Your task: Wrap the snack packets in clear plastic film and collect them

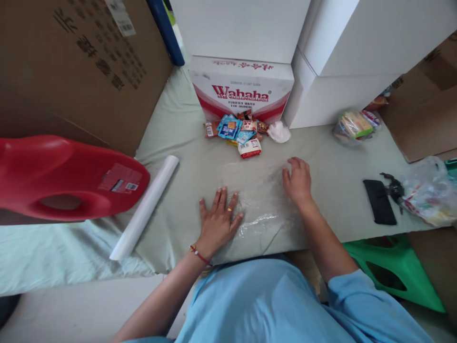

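Observation:
A clear plastic bag (262, 209) lies flat on the pale green cloth (178, 143) in front of me. My left hand (218, 220) rests palm down on the bag's left edge, fingers spread and flat. My right hand (298, 181) sits on the bag's far right corner with fingers curled down onto the plastic; I cannot make out whether it pinches the film. A pile of small snack packets (240, 132) lies just beyond the bag, against a Wahaha water carton (243, 88).
A white roll (144, 207) lies at the left beside a red plastic stool (67, 176). A black phone (379, 201), keys (393, 188) and bags of snacks (428, 190) sit at the right. White boxes (332, 52) and brown cartons (71, 62) wall the back. A green stool (396, 269) stands lower right.

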Available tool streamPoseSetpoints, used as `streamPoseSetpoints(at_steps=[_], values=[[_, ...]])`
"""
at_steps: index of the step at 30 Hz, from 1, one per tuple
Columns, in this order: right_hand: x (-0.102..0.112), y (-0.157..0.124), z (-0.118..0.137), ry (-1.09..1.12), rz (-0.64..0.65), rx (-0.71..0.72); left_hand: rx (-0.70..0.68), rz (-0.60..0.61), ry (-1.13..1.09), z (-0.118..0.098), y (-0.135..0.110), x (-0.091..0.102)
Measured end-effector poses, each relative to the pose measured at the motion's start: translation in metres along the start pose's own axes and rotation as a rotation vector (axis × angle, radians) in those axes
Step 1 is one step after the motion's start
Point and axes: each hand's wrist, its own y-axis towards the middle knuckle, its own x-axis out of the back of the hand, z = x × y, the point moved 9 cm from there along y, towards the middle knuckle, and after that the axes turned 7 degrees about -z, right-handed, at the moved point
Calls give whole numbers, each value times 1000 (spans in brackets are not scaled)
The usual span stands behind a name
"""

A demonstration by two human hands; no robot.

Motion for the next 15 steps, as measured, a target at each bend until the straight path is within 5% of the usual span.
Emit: streamPoseSetpoints(at_steps=[3, 6, 9, 12, 15], values=[[-19, -42, 85, 169, 254, 323, 33, -44, -123, 11, 1, 6], [-51, -98, 150, 222, 501, 535, 115, -268, -173, 26, 1, 36], [-73, -128, 161, 190, 554, 507, 47, -450, -138, 17, 7, 64], [-75, -136, 152, 211, 583, 471, -132, -302, -154, -5, 27, 53], [-62, -121, 143, 306, 702, 502, -80, -101, -109, 2, 46, 23]])
